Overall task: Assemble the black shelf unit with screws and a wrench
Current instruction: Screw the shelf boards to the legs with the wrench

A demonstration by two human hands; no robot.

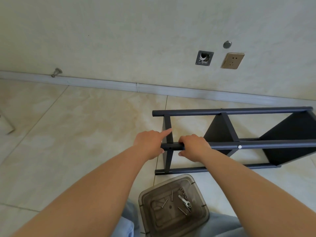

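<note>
- The black shelf unit (239, 139) is lying on its side on the tiled floor (77, 125), close to the wall's baseboard (102, 82).
- The person's right hand (193, 144) is wrapped over the near upper pole (172, 146), fingers curled round it, thumb poking out underneath.
- The left hand (148, 142) is at the very end of that same pole, index finger stretched out with its tip touching the end shelf panel (168, 127). The other fingers look tucked at the pole end, but whether they actually grip it can't be told.
- A bare stretch of pole with a small screw hole shows between the two hands.
- Further along the pole, past the right hand's knuckles, one silver screw head (239, 147) is already in.
- Below the wrists there's a smoky clear plastic tub (147, 200) on the floor, holding loose screws (182, 210) and a small silver wrench (184, 201), not touched by either hand.
- A gold socket (232, 60) is up on the wall, well beyond the fingertips.
</note>
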